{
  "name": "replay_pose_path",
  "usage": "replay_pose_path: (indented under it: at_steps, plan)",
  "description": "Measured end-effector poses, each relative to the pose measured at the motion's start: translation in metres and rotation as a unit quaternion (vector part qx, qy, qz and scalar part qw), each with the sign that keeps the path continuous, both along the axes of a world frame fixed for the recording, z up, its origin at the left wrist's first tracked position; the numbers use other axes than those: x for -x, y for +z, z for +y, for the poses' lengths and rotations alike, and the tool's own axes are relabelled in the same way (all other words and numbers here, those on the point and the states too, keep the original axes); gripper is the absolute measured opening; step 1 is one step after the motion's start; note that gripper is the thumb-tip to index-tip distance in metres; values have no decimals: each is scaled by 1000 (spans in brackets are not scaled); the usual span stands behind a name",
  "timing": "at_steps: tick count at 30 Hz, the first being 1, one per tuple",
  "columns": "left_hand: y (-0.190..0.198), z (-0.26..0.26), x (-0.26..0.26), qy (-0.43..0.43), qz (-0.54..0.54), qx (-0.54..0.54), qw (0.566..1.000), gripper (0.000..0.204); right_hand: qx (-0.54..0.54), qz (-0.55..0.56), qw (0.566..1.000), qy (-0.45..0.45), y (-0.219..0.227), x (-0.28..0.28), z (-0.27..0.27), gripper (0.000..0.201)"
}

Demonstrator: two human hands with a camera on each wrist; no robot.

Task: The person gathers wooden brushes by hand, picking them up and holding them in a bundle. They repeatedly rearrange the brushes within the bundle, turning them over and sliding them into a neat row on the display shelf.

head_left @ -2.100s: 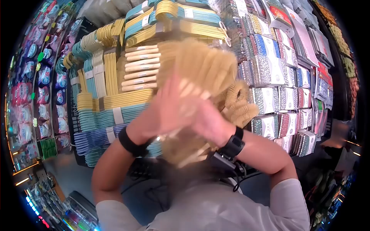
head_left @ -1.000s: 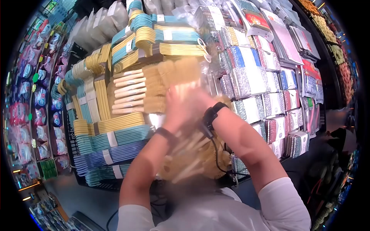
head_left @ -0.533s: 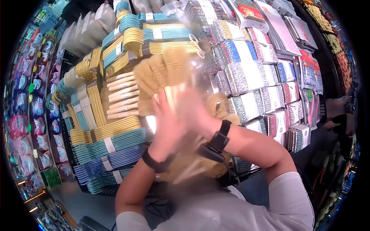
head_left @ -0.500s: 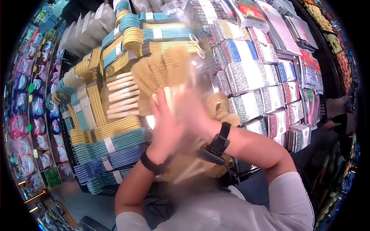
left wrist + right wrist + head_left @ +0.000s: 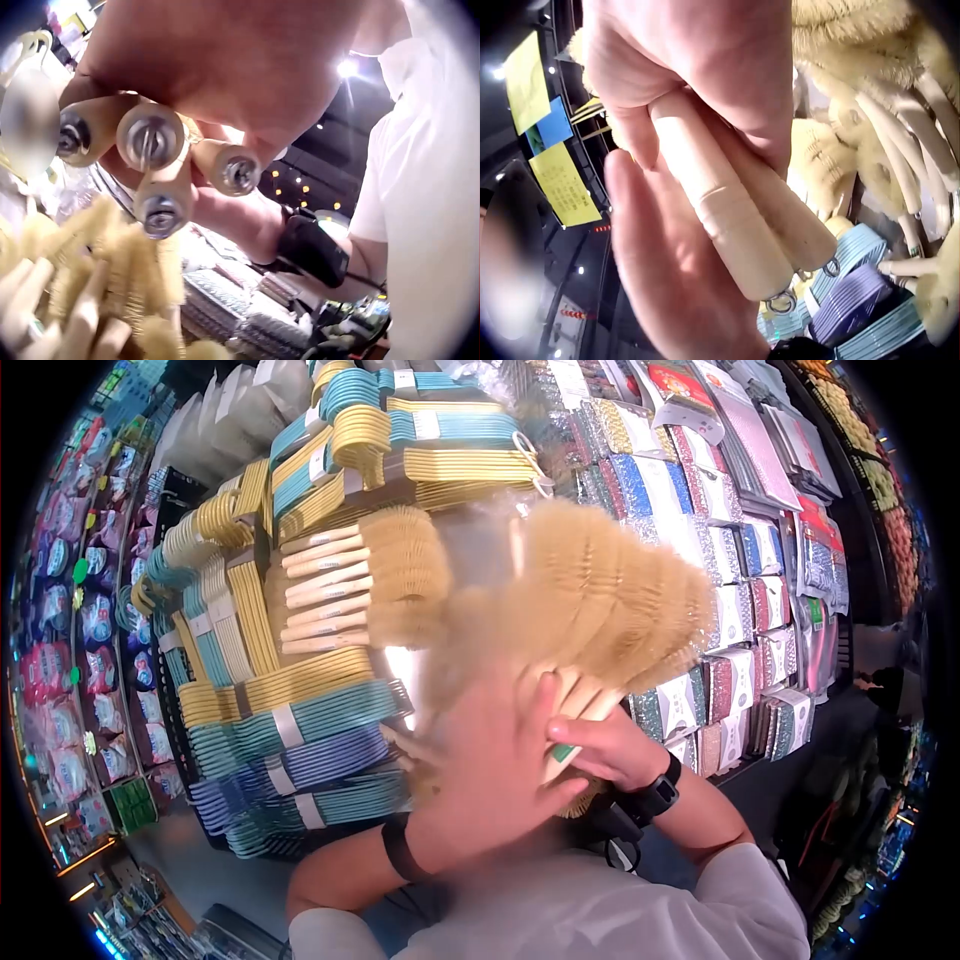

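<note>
A bundle of brushes with tan bristle heads [image 5: 625,600] and pale wooden handles [image 5: 590,700] leans to the right in the head view. My right hand [image 5: 615,750] grips the handles, its thumb across them near a green label. Beside them is my left hand [image 5: 490,760], blurred, fingers spread and fingertips at the handles. The right wrist view shows two handles [image 5: 720,202] with wire loops at their ends, coming out from under my right hand [image 5: 697,52]; the left palm [image 5: 682,277] faces them. Several handle ends [image 5: 150,139] show below my left hand [image 5: 217,60] in the left wrist view.
A row of similar brushes [image 5: 400,575] lies left of the bundle. Bundled hangers in blue [image 5: 350,715] and yellow [image 5: 460,465] surround it. Packaged glittery cloths [image 5: 690,650] stack on the right. Hanging packets [image 5: 65,660] line the far left. More brushes [image 5: 907,135] lie below the hands.
Both hands and the brush bundle have moved right and nearer the body, and the bristle heads now lean right. My left fingers have spread. The brush row at left is more exposed.
</note>
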State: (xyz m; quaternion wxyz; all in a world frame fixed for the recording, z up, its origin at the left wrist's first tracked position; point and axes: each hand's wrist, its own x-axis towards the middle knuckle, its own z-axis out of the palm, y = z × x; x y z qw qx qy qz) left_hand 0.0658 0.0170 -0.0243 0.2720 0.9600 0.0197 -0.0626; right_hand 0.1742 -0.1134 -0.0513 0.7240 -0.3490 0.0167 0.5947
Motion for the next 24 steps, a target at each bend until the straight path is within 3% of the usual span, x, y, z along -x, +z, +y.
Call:
replay_pose_path:
  at_steps: [2,3,6,9,11,13,16,19,22,24]
  plan:
    - [9,-2,-11,-42,-2,72,997,104,18,-9,997,-77,4,-1,-11,53]
    - [13,-3,-13,-2,-79,118,990,88,25,-18,996,-82,-9,-4,-23,58]
    - [9,20,-35,15,-80,390,917,79,43,-47,985,-160,-33,-7,-47,63]
    - [-41,53,-78,116,-33,472,873,60,3,-41,986,-164,-37,-17,-56,72]
    - [-63,67,-111,127,20,333,934,49,-50,-35,984,-166,-31,-20,-53,77]
    - [-92,65,-132,128,1,173,977,45,-74,-37,978,-193,-24,-19,-48,77]
    - [-127,53,-160,79,150,-21,985,43,-92,-56,975,-195,-24,-20,-48,77]
    - [-169,52,-163,108,120,32,986,40,-86,-85,973,-195,-23,-16,-52,75]
    - [-135,47,-135,112,113,107,981,31,-75,-93,977,-178,-20,-16,-57,74]
    - [-157,46,-115,82,69,81,991,24,-81,-102,974,-185,-14,-16,-55,74]
